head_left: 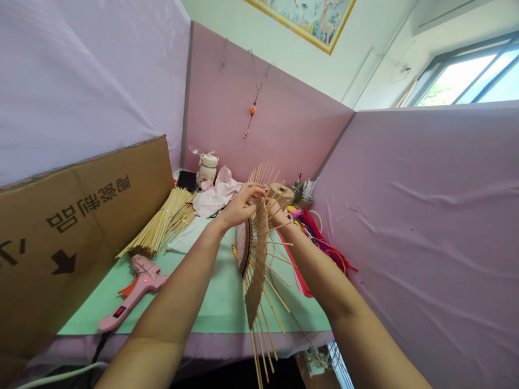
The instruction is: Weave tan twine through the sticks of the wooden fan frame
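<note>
Between my hands, above the green tabletop, hangs a curved woven piece: a brown cord band (255,281) with many thin wooden sticks (265,310) poking out around it. A pale, dark-edged panel (243,243) shows on its left side. My left hand (244,204) is closed at the top of the band, fingers bent over its upper edge. Just to the right, my right hand (276,212) is also closed on the piece among the sticks, its fingertips partly hidden behind the band. The piece stands nearly edge-on, so its full shape is hidden.
A pink glue gun (140,289) with a red light lies at the left, beside a cardboard box (93,200). Bundled sticks (162,219), a white bottle (208,168) and pink cloth (217,194) are behind. A twine roll (279,192) and coloured cords (318,232) lie right.
</note>
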Motion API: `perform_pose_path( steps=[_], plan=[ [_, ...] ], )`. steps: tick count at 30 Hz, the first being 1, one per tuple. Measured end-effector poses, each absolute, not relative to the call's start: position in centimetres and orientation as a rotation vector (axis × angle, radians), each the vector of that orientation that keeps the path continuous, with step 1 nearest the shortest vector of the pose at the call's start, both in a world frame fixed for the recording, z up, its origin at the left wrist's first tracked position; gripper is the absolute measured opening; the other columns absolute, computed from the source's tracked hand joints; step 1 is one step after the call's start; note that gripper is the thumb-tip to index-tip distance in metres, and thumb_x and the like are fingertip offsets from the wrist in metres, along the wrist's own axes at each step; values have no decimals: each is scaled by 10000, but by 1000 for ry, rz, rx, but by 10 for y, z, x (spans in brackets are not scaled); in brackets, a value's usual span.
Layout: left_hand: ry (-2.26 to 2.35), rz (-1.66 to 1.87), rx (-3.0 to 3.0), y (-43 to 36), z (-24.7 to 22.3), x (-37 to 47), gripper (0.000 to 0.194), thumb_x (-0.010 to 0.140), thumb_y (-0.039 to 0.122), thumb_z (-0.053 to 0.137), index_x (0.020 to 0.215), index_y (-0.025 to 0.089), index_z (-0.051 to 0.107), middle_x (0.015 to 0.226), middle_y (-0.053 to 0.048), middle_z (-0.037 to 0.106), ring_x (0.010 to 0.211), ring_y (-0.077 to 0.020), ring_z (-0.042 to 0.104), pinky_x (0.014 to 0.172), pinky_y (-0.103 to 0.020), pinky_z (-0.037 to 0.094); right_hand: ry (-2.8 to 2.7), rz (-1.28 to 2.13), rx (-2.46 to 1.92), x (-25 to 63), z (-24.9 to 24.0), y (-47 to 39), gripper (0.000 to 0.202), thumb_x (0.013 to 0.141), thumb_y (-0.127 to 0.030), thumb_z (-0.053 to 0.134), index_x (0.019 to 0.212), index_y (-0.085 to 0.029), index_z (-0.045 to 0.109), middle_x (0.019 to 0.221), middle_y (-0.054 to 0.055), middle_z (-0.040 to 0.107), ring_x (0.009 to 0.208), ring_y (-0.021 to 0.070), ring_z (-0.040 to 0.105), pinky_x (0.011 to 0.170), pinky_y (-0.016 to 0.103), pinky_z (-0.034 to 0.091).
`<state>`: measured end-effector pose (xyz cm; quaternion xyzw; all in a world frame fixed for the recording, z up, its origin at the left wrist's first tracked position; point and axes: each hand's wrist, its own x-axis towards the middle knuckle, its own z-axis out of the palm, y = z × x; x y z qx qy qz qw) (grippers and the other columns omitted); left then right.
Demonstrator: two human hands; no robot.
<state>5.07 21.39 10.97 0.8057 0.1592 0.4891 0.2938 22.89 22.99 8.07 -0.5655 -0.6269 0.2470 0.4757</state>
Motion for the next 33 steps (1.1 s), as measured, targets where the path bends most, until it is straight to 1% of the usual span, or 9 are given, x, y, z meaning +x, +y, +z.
perform_pose_path(
  steps=[3,7,13,18,22,26,30,32,33],
  plan=[
    [381,1363,1979,219,103,57,386,691,37,457,1037,207,481,1083,-54,630,911,-135,595,730,-254,459,-1520,666,-1390,226,81,228,314,598,-441,714,618,-145,611,552,1,532,557,128,439,519,261,387],
    [334,1346,1819,226,96,61,336,768,105,507,1054,222,376,1025,-48,670,817,-124,609,724,-267,459,-1507,724,-1387,225,82,227,317,595,-441,720,667,-146,629,570,4,538,586,143,457,538,259,382],
    [395,1399,1786,225,96,69,361,868,332,576,1181,212,442,1001,-46,627,800,-136,610,752,-297,482,-1456,844,-1373,219,79,221,363,602,-491,732,650,-179,553,553,-26,481,548,116,421,519,245,344],
    [469,1430,1820,225,98,77,274,894,370,542,1089,180,573,963,-52,643,837,-158,599,759,-293,477,-1338,984,-1425,234,72,189,405,653,-542,709,687,-203,491,514,-74,402,441,68,323,437,216,256],
    [469,1418,1827,231,98,74,299,891,446,549,1024,182,593,939,-35,646,773,-140,577,714,-269,474,-1305,1139,-1461,273,80,119,412,691,-541,736,759,-185,542,513,-100,342,441,45,254,433,196,194],
    [460,1462,1844,237,96,74,345,884,502,568,1015,185,598,914,-29,627,724,-119,548,689,-255,458,-1346,1194,-1551,323,88,6,403,747,-528,725,886,-164,618,544,-76,418,481,58,340,478,205,273],
    [441,1481,1870,237,94,79,385,891,558,545,1026,201,594,853,-21,592,653,-105,507,609,-239,424,-1405,1327,-1684,364,90,-120,433,673,-604,763,740,-192,646,541,7,540,470,107,446,482,265,320],
    [442,1471,1871,235,94,81,399,893,578,530,1032,209,591,845,-20,578,628,-103,490,576,-240,410,-1376,1206,-1553,379,94,-174,499,668,-745,660,604,-254,600,418,12,460,401,124,417,466,305,301],
    [447,1467,1872,235,94,82,403,892,584,527,1031,212,590,840,-19,572,619,-103,485,564,-241,405,-1364,1011,-1443,385,99,-195,553,645,-818,590,541,-277,554,339,0,359,353,120,359,458,324,287]
  ],
)
